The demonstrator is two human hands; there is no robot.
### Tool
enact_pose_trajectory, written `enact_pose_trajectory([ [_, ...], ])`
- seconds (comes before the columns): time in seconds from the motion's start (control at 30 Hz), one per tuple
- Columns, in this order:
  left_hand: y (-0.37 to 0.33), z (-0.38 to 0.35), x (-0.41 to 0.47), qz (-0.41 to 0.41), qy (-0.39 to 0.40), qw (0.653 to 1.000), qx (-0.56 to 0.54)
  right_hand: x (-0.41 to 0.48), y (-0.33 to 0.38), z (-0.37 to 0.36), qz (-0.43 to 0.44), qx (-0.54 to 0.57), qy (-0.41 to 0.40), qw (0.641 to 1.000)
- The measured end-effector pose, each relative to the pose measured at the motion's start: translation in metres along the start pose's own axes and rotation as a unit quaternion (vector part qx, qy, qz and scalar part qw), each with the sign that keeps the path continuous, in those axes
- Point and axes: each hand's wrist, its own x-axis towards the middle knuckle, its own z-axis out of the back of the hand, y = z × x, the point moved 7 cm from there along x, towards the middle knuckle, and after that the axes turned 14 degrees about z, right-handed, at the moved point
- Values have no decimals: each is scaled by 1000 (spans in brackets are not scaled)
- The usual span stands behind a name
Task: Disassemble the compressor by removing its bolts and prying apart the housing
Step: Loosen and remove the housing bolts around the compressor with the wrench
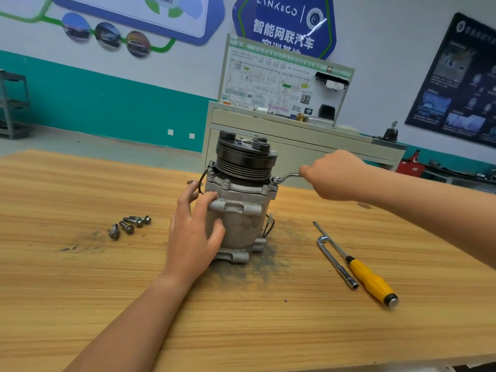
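A grey metal compressor (241, 226) stands upright on the wooden table (134, 277), its black pulley (245, 159) on top. My left hand (194, 232) wraps around the housing's left side, fingers curled on it. My right hand (335, 174) grips the handle of a silver wrench (287, 178). The wrench's ring end sits on a bolt at the right edge of the top flange. Several removed bolts (130, 225) lie on the table to the left.
A yellow-handled screwdriver (367, 275) and an L-shaped socket wrench (336, 261) lie to the right of the compressor. Dark grime marks the wood around its base. A beige cabinet (308, 146) with a display board stands behind the table.
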Motion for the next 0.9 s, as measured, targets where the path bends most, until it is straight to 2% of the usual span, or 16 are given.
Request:
enact_pose_trajectory([
  [0.13,4,2,1,10,-1,1000,-12,27,-5,-10,-59,43,-44,996],
  [0.3,7,3,2,29,-2,1000,6,49,-5,-12,-96,114,-144,978],
  [0.5,-1,-3,-1,16,15,997,77,43,-10,-9,-90,89,-174,977],
  [0.63,-1,-2,1,22,16,996,79,7,-16,-6,-178,191,-257,930],
  [0.9,-3,-2,0,24,16,996,86,-17,29,-12,-120,187,-108,969],
])
